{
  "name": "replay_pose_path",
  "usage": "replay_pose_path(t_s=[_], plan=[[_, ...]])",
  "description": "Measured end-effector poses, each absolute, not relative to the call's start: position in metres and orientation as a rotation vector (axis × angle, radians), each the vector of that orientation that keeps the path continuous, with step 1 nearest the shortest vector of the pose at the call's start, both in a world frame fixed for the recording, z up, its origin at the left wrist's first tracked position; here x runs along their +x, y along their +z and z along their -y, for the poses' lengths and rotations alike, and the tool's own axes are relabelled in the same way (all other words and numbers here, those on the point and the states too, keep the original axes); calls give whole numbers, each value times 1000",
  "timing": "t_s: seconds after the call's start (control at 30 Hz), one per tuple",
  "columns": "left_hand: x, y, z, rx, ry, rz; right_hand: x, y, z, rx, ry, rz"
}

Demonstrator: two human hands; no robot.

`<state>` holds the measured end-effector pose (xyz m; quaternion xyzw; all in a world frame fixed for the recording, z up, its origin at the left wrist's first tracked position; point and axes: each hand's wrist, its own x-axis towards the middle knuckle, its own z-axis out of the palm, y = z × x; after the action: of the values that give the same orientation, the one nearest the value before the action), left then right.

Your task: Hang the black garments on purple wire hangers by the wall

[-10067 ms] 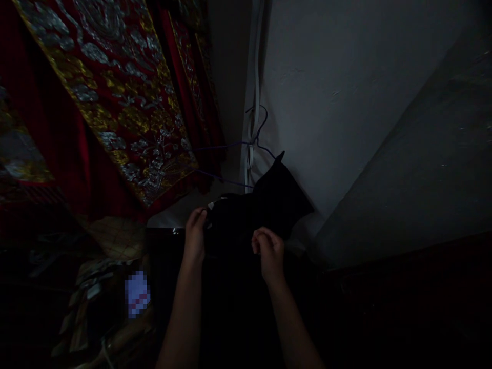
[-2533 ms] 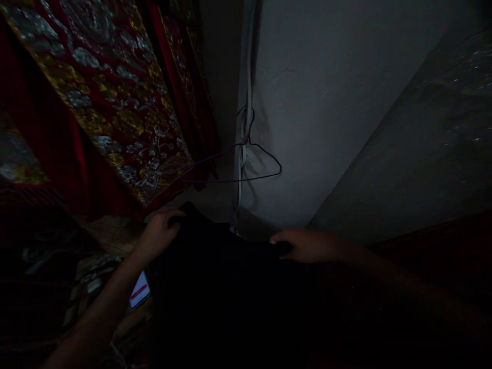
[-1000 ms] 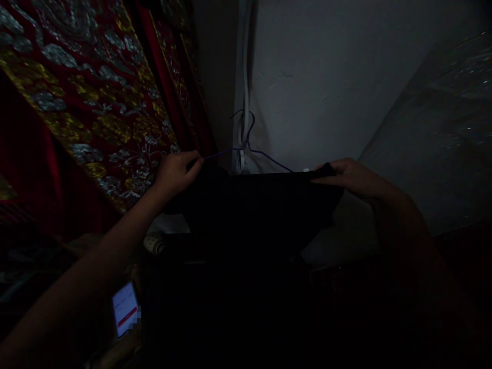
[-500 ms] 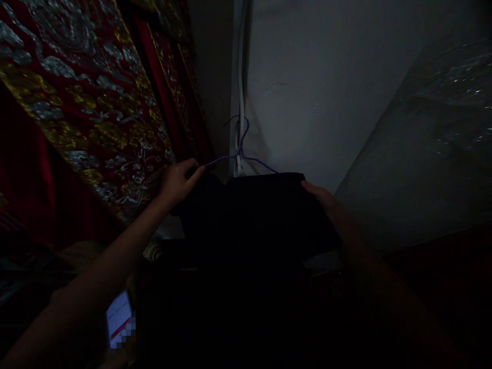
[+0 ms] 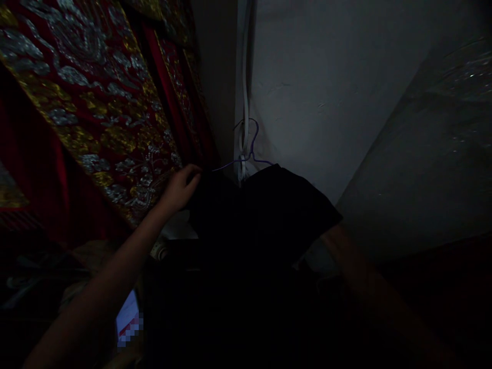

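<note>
A black shirt (image 5: 269, 215) hangs on a thin purple wire hanger (image 5: 254, 138), whose hook is caught on a pale cord against the wall. At the shirt's left shoulder my left hand (image 5: 181, 187) is closed, thumb and fingers pinching the cloth beside the hanger's left arm. The right shoulder of the shirt drapes down over the hanger's other side. Below its right edge shows my right forearm (image 5: 342, 251); the hand itself is hidden by the dark cloth, so its fingers cannot be seen.
Red cloth with silver and gold embroidery (image 5: 111, 102) hangs along the left. A white cord (image 5: 245, 77) runs down the pale wall (image 5: 315, 66). Clear plastic sheeting (image 5: 442, 138) covers the right side. A lit phone screen (image 5: 128, 312) glows at lower left. The bottom is very dark.
My right hand has gone from gripping the shirt's top right corner to behind the cloth. The shirt's right side now slopes down outward. My left hand keeps its hold.
</note>
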<state>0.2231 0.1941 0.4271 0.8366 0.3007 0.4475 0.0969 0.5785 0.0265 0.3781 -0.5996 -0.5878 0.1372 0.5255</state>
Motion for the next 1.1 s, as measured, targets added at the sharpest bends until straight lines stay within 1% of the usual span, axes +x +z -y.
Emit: replay_pose_path(t_s=[0.1,0.17,0.27,0.43,0.6,0.8,0.9,1.03,1.1], plan=[[219,420,-197,2484,1308,-919,591,390,-11,-1410,623,1236],[228,422,-194,2511,1376,-868,593,399,-2,-1433,702,1134],[252,435,-185,2564,1439,-741,583,406,6,-1465,634,1157],[270,450,-163,2619,1433,-604,564,397,17,-1420,537,1147],[245,437,-146,2498,1557,-679,555,382,30,-1368,441,1032],[224,421,-137,2450,1405,-668,552,364,37,-1444,287,1021],[233,420,-135,2453,1328,-602,552,380,25,-1461,254,1217],[262,423,-131,2412,1320,-483,541,413,-8,-1507,158,1520],[284,424,-129,2390,1322,-416,532,421,-22,-1507,102,1600]])
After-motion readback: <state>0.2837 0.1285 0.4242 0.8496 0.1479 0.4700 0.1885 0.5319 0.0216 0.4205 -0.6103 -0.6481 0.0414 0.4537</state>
